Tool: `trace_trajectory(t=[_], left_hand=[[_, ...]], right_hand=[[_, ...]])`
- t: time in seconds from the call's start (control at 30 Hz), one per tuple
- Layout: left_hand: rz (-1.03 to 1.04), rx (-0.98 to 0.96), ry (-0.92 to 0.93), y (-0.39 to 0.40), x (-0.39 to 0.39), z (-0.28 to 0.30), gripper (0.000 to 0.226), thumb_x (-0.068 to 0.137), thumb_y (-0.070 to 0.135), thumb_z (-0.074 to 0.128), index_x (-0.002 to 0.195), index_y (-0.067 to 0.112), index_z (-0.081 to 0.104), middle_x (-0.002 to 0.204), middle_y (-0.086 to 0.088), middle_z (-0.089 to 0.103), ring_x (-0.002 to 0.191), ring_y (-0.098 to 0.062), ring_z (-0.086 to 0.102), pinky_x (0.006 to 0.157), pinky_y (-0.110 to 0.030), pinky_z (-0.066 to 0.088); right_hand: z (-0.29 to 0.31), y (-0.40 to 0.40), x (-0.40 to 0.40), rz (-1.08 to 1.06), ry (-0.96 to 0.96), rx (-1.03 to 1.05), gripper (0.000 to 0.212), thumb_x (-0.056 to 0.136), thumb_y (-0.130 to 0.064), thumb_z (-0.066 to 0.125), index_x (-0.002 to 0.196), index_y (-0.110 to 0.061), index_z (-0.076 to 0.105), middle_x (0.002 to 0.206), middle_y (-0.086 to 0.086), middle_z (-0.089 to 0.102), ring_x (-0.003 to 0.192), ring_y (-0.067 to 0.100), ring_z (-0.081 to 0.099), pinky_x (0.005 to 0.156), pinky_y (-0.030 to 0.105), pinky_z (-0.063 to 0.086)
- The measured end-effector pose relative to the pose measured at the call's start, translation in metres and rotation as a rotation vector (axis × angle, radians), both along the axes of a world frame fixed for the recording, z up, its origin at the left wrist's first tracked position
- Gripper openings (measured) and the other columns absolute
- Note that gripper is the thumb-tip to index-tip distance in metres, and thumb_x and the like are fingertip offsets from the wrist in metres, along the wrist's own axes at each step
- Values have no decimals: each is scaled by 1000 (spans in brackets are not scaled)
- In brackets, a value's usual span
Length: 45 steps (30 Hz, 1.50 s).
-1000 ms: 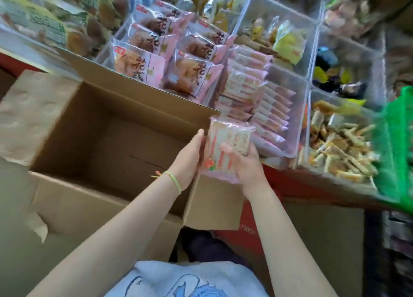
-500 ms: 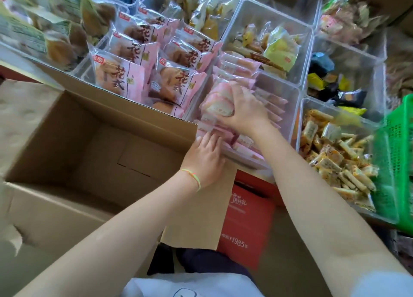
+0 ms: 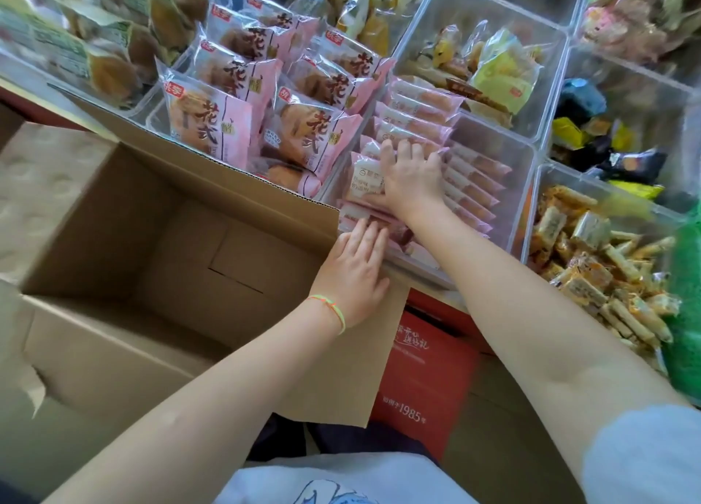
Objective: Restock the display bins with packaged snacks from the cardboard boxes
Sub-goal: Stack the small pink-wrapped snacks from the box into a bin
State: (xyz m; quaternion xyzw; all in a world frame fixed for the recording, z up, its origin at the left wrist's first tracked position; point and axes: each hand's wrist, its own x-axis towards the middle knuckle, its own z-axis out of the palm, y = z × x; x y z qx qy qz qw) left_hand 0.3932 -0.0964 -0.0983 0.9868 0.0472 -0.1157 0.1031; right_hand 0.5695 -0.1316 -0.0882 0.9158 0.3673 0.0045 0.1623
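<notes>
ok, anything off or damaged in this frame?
One thing: the cardboard box has a torn, ragged near-left flap. Otherwise it looks tidy: the pink snack packets stand in neat rows in their clear bin, with the right hand and left hand flat on them.

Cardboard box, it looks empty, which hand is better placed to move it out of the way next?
Probably the left hand: it lies flat right beside the cardboard box flap, while the right hand presses the pink packets deeper in the clear bin.
</notes>
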Motion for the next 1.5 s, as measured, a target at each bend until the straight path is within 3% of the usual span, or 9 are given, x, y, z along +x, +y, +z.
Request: trace_trajectory(t=[0.23,0.37,0.47,0.73,0.9,1.0,1.1,1.27,1.5], left_hand=[[-2,48,33,0,0,2,77,100,51,30,157,11,-2,165,-10,-2,151,-24,-12,121,-39,-2],[-9,57,58,0,0,5,77,101,52,28,157,11,-5,165,-9,-4,151,-25,-12,120,-39,-1],[-8,60,53,-1,-1,6,77,101,52,29,157,11,-6,165,-9,-5,151,-25,-12,121,-39,-1],[-24,51,73,0,-1,11,77,101,51,31,157,12,-6,165,-8,-4,151,-24,-12,121,-38,-2],[-26,-45,118,3,0,18,76,100,41,41,157,11,1,165,-7,-2,152,-22,-9,123,-37,4],[-23,-200,-66,7,-26,27,59,95,23,53,150,9,36,157,-13,32,147,-30,24,118,-42,28],[62,-215,-325,22,-73,25,32,86,21,49,105,11,72,100,-8,68,94,-30,62,80,-41,55],[259,-223,-92,71,-120,34,25,94,28,49,102,25,72,92,4,71,87,-20,64,73,-33,53],[254,-384,-115,180,-182,52,22,92,27,51,98,28,73,90,7,72,87,-18,65,79,-33,53]], right_hand=[[12,-3,-1,-29,186,-21,103,82,-77,47,153,-10,15,151,19,35,135,37,38,108,53,31],[38,-34,-9,-4,177,345,65,93,-45,52,144,-9,38,141,18,45,131,37,41,109,51,28],[31,-80,-31,-46,12,672,26,90,-20,51,106,-4,62,103,16,63,98,35,60,82,44,48],[-20,-121,-55,-478,678,406,51,99,-50,31,135,-25,57,142,6,50,133,27,43,108,46,34],[-27,-117,-52,-505,673,391,60,92,-57,24,135,-28,56,143,5,49,132,29,44,107,49,33],[-24,-118,-60,-516,545,534,55,96,-48,31,129,-16,61,137,9,54,128,31,47,109,48,33],[-7,-112,-85,-452,267,852,30,95,-22,46,108,-7,68,116,13,64,114,31,55,101,44,38],[42,-67,-157,-358,225,1153,17,94,-9,52,90,-8,69,83,2,68,74,12,59,65,22,45],[64,34,-271,-427,352,1034,19,97,-14,52,95,-15,70,81,-2,68,73,12,60,61,12,42]])
